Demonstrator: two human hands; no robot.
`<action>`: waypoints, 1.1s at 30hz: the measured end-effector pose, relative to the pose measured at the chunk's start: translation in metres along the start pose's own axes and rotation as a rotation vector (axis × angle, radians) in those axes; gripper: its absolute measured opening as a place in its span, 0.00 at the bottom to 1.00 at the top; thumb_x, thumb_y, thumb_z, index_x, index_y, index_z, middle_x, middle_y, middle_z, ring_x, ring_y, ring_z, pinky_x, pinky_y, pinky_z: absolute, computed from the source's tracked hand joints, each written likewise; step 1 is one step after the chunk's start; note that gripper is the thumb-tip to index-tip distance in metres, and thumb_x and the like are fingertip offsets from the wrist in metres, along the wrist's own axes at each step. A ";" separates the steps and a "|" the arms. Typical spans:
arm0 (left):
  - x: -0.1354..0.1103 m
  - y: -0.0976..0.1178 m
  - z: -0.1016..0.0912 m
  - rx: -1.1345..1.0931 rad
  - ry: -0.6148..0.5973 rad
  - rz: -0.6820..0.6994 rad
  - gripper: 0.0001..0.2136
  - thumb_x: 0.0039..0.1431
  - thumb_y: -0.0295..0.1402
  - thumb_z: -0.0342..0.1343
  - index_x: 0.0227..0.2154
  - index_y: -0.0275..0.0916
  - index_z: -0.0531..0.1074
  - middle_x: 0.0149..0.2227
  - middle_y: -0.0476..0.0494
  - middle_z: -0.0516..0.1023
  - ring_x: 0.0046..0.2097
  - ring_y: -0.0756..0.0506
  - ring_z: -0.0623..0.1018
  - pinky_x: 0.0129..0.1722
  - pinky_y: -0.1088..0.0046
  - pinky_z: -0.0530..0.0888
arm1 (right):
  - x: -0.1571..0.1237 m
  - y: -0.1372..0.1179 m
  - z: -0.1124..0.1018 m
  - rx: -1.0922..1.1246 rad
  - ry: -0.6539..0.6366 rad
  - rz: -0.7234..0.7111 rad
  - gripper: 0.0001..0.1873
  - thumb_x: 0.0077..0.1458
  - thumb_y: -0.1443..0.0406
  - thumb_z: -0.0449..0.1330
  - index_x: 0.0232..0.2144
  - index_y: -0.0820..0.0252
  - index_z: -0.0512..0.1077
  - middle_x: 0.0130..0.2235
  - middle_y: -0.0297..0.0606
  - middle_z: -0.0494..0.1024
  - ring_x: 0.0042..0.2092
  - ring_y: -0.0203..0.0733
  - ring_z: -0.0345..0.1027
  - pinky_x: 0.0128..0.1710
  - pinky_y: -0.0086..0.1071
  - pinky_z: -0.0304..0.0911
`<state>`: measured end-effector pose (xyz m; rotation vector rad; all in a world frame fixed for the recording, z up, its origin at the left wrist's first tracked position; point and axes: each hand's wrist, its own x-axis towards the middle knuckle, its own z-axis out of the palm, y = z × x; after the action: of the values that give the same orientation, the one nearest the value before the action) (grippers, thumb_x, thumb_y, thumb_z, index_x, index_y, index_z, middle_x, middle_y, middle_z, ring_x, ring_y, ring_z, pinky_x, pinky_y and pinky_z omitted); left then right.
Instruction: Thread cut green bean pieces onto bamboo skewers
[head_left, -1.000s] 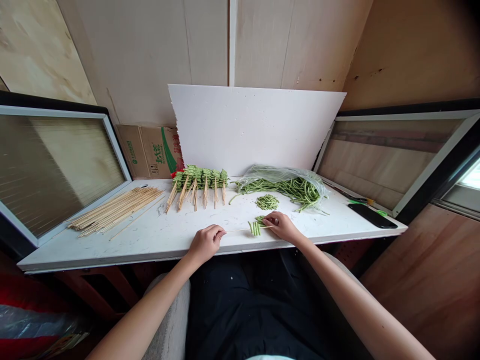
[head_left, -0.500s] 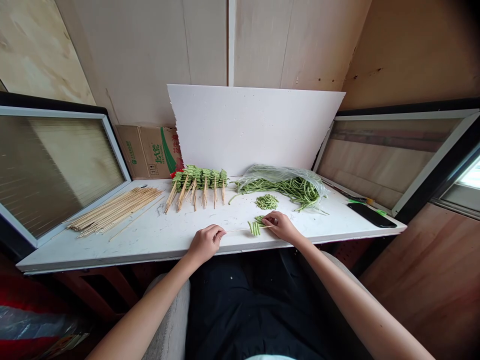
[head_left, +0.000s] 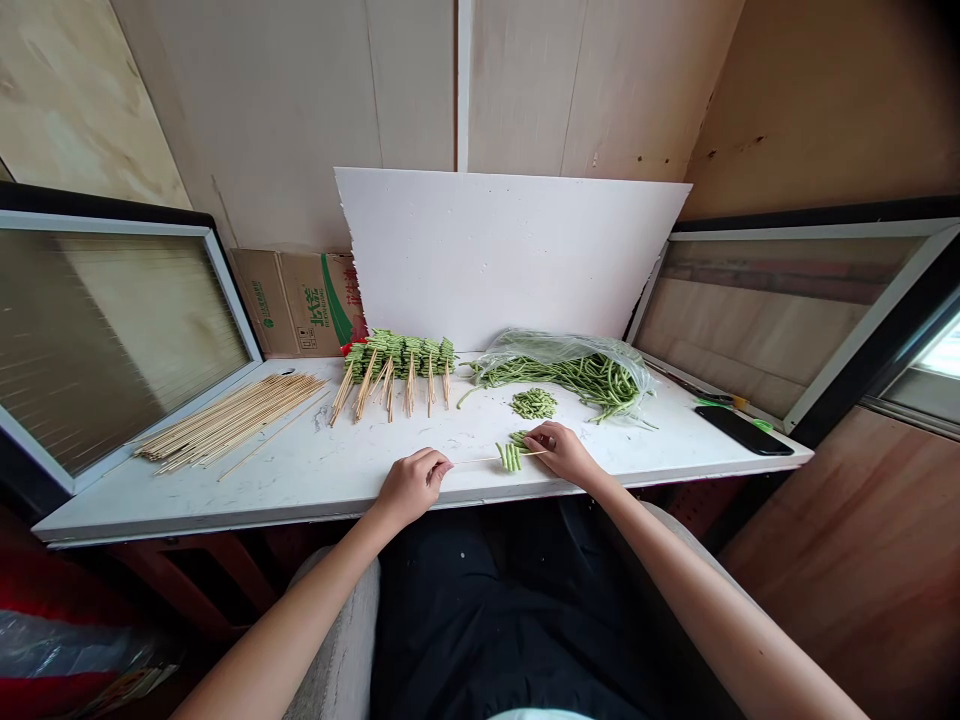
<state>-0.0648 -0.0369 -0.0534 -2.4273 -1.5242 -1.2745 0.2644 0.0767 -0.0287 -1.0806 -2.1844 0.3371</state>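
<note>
A thin bamboo skewer (head_left: 475,460) runs level above the table's front edge. My left hand (head_left: 411,487) is closed on its left end, thumb and fingertips pinched together. Several short green bean pieces (head_left: 508,457) are threaded crosswise near its right end. My right hand (head_left: 562,453) is closed close to that end, its fingertips beside a few loose bean pieces (head_left: 518,438); what lies between them is hidden. Just behind is a small heap of cut bean pieces (head_left: 534,403).
Bare bamboo skewers (head_left: 232,420) lie at the left, with stacked bean skewers (head_left: 401,356) further back. Long green beans (head_left: 577,378) spill from a clear plastic bag (head_left: 600,347). A phone (head_left: 742,430) lies at the right. A white board (head_left: 510,255) and a cardboard box (head_left: 289,300) stand behind.
</note>
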 end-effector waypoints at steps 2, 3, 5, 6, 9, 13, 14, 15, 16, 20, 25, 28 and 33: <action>0.000 0.000 0.000 -0.001 -0.003 -0.004 0.09 0.72 0.33 0.54 0.36 0.41 0.77 0.33 0.47 0.80 0.32 0.48 0.77 0.34 0.72 0.70 | 0.000 0.000 0.000 -0.003 -0.001 -0.001 0.19 0.66 0.51 0.59 0.36 0.58 0.82 0.35 0.43 0.81 0.36 0.46 0.71 0.38 0.37 0.65; 0.000 0.000 0.000 0.000 -0.003 -0.005 0.09 0.72 0.33 0.54 0.36 0.41 0.77 0.33 0.47 0.80 0.32 0.48 0.77 0.34 0.72 0.70 | 0.000 0.000 0.000 -0.004 -0.003 -0.001 0.19 0.66 0.51 0.59 0.36 0.58 0.82 0.35 0.43 0.81 0.36 0.46 0.71 0.38 0.37 0.65; 0.001 0.000 0.000 0.004 -0.004 -0.006 0.09 0.72 0.33 0.54 0.36 0.41 0.77 0.33 0.47 0.80 0.32 0.48 0.77 0.34 0.72 0.70 | 0.000 0.000 0.000 -0.005 -0.005 -0.002 0.20 0.66 0.50 0.59 0.36 0.58 0.82 0.35 0.44 0.81 0.36 0.47 0.70 0.38 0.37 0.65; 0.001 0.000 0.000 0.006 -0.005 -0.005 0.09 0.72 0.33 0.54 0.36 0.41 0.77 0.33 0.47 0.80 0.32 0.48 0.77 0.34 0.72 0.70 | 0.000 0.000 0.000 -0.006 -0.005 -0.002 0.20 0.66 0.50 0.59 0.36 0.58 0.82 0.35 0.44 0.81 0.36 0.47 0.70 0.38 0.38 0.65; 0.001 0.001 -0.001 0.003 -0.005 -0.003 0.09 0.72 0.33 0.54 0.36 0.41 0.78 0.32 0.47 0.80 0.31 0.48 0.77 0.33 0.72 0.70 | 0.000 -0.001 0.000 -0.011 -0.005 -0.003 0.21 0.66 0.49 0.58 0.36 0.57 0.82 0.35 0.44 0.81 0.37 0.48 0.71 0.37 0.38 0.66; 0.001 0.002 -0.002 -0.002 -0.005 -0.006 0.09 0.72 0.33 0.54 0.36 0.41 0.78 0.32 0.47 0.80 0.32 0.48 0.77 0.33 0.73 0.71 | 0.000 0.000 0.000 -0.017 -0.001 -0.003 0.21 0.67 0.49 0.58 0.36 0.57 0.82 0.35 0.44 0.81 0.37 0.47 0.71 0.38 0.38 0.66; 0.001 0.002 -0.002 0.000 -0.005 -0.007 0.09 0.72 0.33 0.54 0.36 0.41 0.78 0.32 0.47 0.80 0.32 0.48 0.77 0.33 0.73 0.70 | 0.000 0.000 0.001 -0.017 -0.002 -0.003 0.21 0.67 0.50 0.58 0.36 0.58 0.82 0.35 0.44 0.81 0.37 0.47 0.71 0.38 0.38 0.66; 0.001 0.003 -0.002 0.002 -0.006 -0.007 0.09 0.72 0.33 0.54 0.36 0.41 0.78 0.32 0.47 0.80 0.32 0.48 0.77 0.33 0.73 0.70 | 0.000 0.000 0.001 -0.016 -0.004 -0.002 0.21 0.67 0.50 0.58 0.36 0.58 0.82 0.35 0.44 0.81 0.37 0.47 0.70 0.38 0.38 0.66; 0.001 0.003 -0.002 0.004 -0.006 -0.006 0.09 0.72 0.33 0.54 0.36 0.41 0.77 0.33 0.47 0.80 0.32 0.48 0.77 0.33 0.73 0.70 | 0.000 0.001 0.001 -0.014 -0.004 -0.002 0.21 0.67 0.50 0.58 0.37 0.58 0.82 0.36 0.44 0.81 0.37 0.47 0.70 0.38 0.38 0.65; 0.001 0.002 -0.001 -0.001 -0.010 -0.007 0.09 0.72 0.34 0.54 0.36 0.41 0.77 0.32 0.46 0.80 0.32 0.48 0.77 0.33 0.73 0.69 | 0.000 0.002 0.002 -0.005 0.002 -0.004 0.21 0.67 0.50 0.59 0.37 0.58 0.82 0.35 0.44 0.81 0.37 0.47 0.71 0.39 0.38 0.65; 0.001 0.002 -0.001 0.004 -0.011 -0.007 0.10 0.72 0.34 0.53 0.36 0.41 0.77 0.32 0.46 0.80 0.32 0.48 0.77 0.33 0.72 0.70 | 0.000 0.003 0.002 -0.011 0.005 -0.008 0.20 0.67 0.50 0.59 0.36 0.58 0.82 0.35 0.43 0.81 0.37 0.47 0.71 0.38 0.37 0.65; 0.001 0.002 -0.001 0.010 -0.009 -0.006 0.10 0.72 0.34 0.53 0.36 0.41 0.77 0.32 0.46 0.80 0.31 0.48 0.76 0.33 0.72 0.70 | 0.000 0.002 0.002 -0.005 0.006 -0.010 0.20 0.67 0.50 0.59 0.36 0.57 0.82 0.35 0.43 0.81 0.37 0.47 0.71 0.38 0.37 0.65; 0.000 0.002 -0.001 0.011 -0.005 -0.001 0.09 0.72 0.34 0.54 0.36 0.42 0.77 0.32 0.47 0.80 0.31 0.48 0.77 0.33 0.73 0.70 | 0.000 -0.001 0.001 -0.005 0.011 -0.007 0.20 0.66 0.49 0.59 0.36 0.57 0.82 0.35 0.44 0.81 0.37 0.48 0.71 0.39 0.38 0.65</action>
<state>-0.0637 -0.0383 -0.0513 -2.4252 -1.5303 -1.2581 0.2636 0.0761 -0.0291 -1.0752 -2.1797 0.3226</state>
